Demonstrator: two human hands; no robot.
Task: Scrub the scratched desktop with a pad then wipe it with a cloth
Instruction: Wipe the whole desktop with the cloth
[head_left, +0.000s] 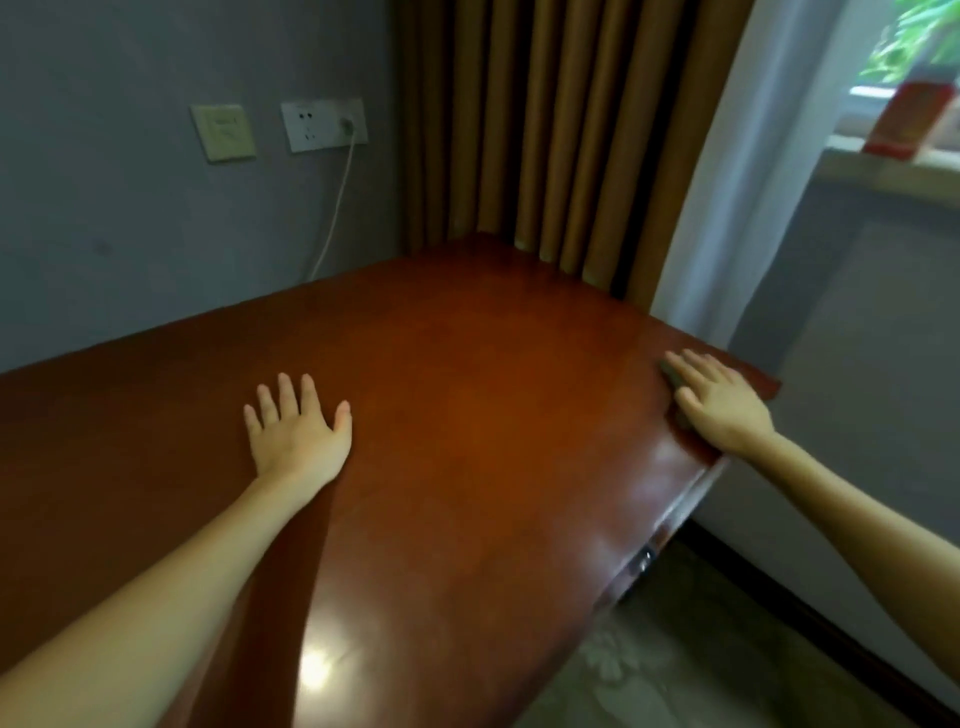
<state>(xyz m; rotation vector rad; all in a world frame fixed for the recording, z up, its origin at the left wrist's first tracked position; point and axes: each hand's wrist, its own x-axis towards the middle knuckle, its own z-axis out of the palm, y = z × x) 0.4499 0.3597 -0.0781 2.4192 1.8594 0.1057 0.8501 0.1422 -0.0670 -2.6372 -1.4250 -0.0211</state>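
Switch plate (223, 132): beige, on the grey wall, far left behind the desk.
Your left hand (296, 436): palm down and flat on the wood, left of centre. Fingers straight and fanned apart, thumb out to the right. It holds nothing. The forearm runs back to the lower left corner.
Glare (314, 670): bright spot on the varnish near the bottom edge, beside your left forearm.
Outlet (323, 124): white, just right of the switch plate, one plug seated in it.
Cable (335, 208): white, hangs from that plug and drops behind the far edge of the desk.
Desktop (467, 389): glossy red-brown wood, far corner tucked against the drapes. The frame is too soft to show any scratches.
Drapes (545, 130): tan-brown, heavy pleats, hanging behind the far corner.
Drawer pull (644, 561): small metal fitting on the desk front, under the right edge.
Floor (649, 675): pale, patterned, lower right.
Pad (672, 376): dark grey, lying on the wood close to the right edge, mostly covered. Only a strip shows beside your fingers and thumb.
Your right hand (719, 397): laid flat on top of the pad, fingers straight and close together, thumb alongside, pressing down rather than curling round it.
Sheer curtain (737, 182): white, right of the drapes.
Red box (906, 119): stands on the window ledge, top right, blurred.
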